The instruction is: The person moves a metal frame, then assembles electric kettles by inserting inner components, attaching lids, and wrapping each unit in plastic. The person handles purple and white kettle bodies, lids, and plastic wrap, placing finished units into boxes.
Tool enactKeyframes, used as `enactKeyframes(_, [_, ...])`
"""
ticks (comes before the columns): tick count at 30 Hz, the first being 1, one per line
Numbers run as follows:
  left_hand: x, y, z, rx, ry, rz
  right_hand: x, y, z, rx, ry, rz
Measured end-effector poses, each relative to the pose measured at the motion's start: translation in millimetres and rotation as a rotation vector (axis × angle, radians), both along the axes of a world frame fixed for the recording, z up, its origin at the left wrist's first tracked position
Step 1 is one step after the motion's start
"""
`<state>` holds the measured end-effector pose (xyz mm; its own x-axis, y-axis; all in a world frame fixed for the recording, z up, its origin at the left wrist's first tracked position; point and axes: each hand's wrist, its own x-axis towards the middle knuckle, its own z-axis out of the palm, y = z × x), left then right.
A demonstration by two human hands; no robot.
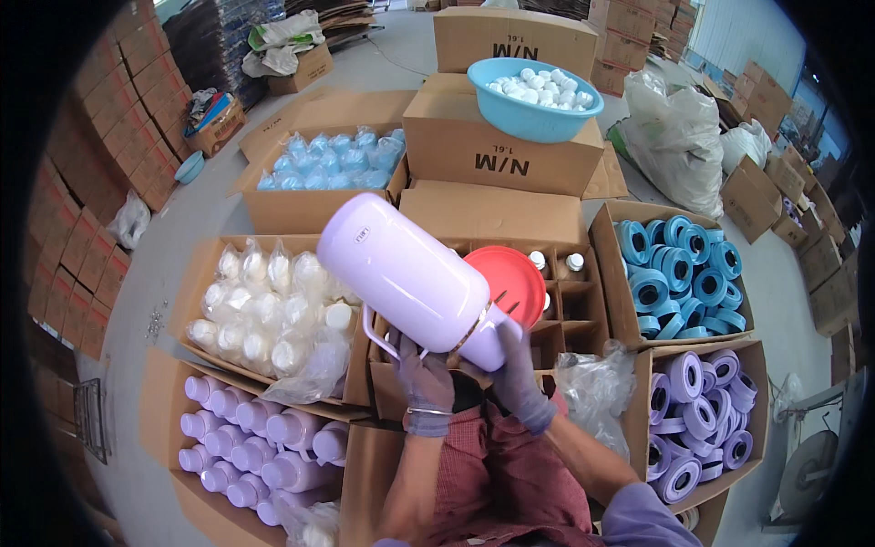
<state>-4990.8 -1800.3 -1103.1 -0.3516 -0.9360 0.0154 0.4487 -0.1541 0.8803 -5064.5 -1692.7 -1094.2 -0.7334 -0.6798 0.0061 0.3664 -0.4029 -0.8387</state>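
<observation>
A lavender vacuum jug [401,269] with a side handle lies tilted in front of me, its wide end up to the left and its narrower capped end down to the right. My gloved left hand [425,381] grips its underside beside the handle; the jug partly hides those fingers. Around the narrow cap end, my gloved right hand [522,378] is closed. Behind the jug is a red round dish [510,264] with a few small dark pieces on it. It sits over a divided carton [583,314] where several white-capped bottles [574,263] stand.
To the left are boxes of lavender jugs [264,433], plastic-wrapped white items [264,310] and wrapped blue items [337,159]. Right-hand boxes hold blue rings [697,242] and lavender rings [697,415]. A blue basin [538,114] of white caps rests on a carton. Clear plastic bags [597,383] lie nearby.
</observation>
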Motion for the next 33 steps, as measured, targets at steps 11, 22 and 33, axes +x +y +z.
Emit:
enactKeyframes(11, [103, -104, -41, -0.402, -0.546, -0.248, 3, -19, -18, 0.038, 0.504, 0.5])
enactKeyframes(22, [193, -58, -4, -0.22, -0.784, -0.338, -173, -32, -186, 1.325, 1.423, 0.181])
enactKeyframes(33, [178, -77, -2, -0.248, -0.669, -0.472, -31, 41, 102, -0.032, 1.675, 0.51])
